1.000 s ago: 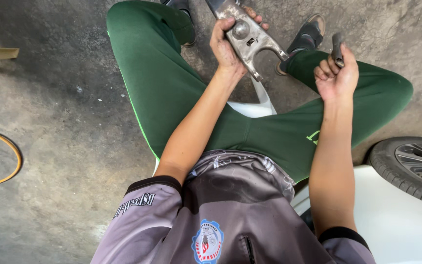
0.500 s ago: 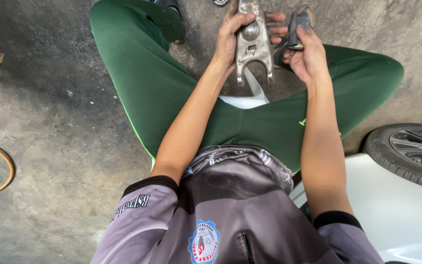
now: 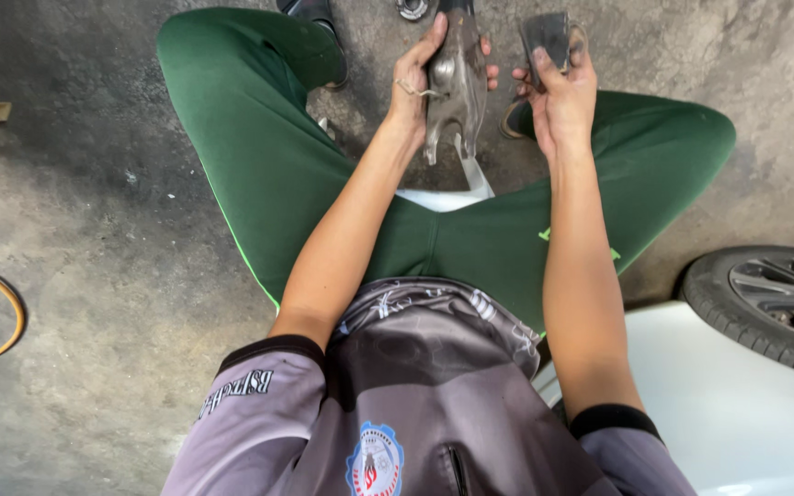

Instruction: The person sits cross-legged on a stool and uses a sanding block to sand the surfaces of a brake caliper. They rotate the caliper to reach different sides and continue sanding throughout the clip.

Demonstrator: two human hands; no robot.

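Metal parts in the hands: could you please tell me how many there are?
2: a forked part in the left hand and a flat dark part in the right hand. Others may lie beyond the top edge.

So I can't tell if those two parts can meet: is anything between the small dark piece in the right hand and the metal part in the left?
Nothing visible: only open air separates the small dark piece from the metal part.

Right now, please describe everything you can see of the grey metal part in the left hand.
The metal part is a dull grey casting, dirty-looking, with a round boss near its middle and two short prongs pointing down toward the person. It is held roughly upright above the concrete floor, between the knees. The left hand wraps its left side, fingertips showing past its right edge. Its top leaves the picture.
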